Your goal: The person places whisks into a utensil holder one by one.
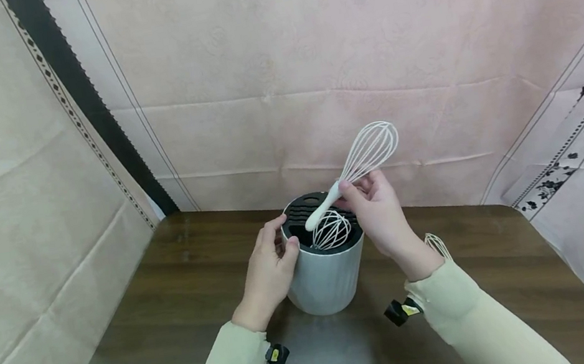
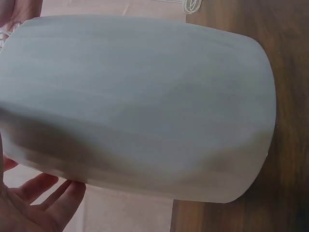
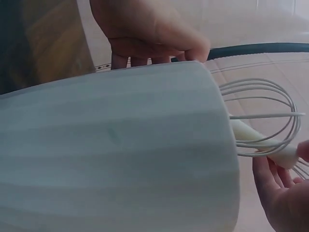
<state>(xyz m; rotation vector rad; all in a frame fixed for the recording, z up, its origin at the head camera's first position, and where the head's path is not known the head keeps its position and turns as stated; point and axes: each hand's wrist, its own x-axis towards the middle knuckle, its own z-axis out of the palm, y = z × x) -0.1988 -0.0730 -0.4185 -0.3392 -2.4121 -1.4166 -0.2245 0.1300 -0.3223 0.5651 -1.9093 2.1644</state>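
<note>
A white ribbed utensil holder (image 1: 322, 281) with a black slotted insert (image 1: 304, 208) stands upright on the table. My left hand (image 1: 267, 267) grips its left side near the rim, thumb in front and fingers round the far side. Between thumb and fingers, my right hand (image 1: 381, 212) pinches a white whisk (image 1: 334, 191) where handle meets wires. That whisk is tilted over the holder, its wire end up to the right and its handle end down to the left. Another whisk (image 1: 331, 229) sits in the front opening of the insert, wires upward; its handle is hidden inside.
Pale wires of another whisk (image 1: 437, 245) show beyond my right wrist, the rest hidden by the arm. The brown wooden table (image 1: 188, 323) meets hanging pale cloth (image 1: 287, 113) at the back and both sides.
</note>
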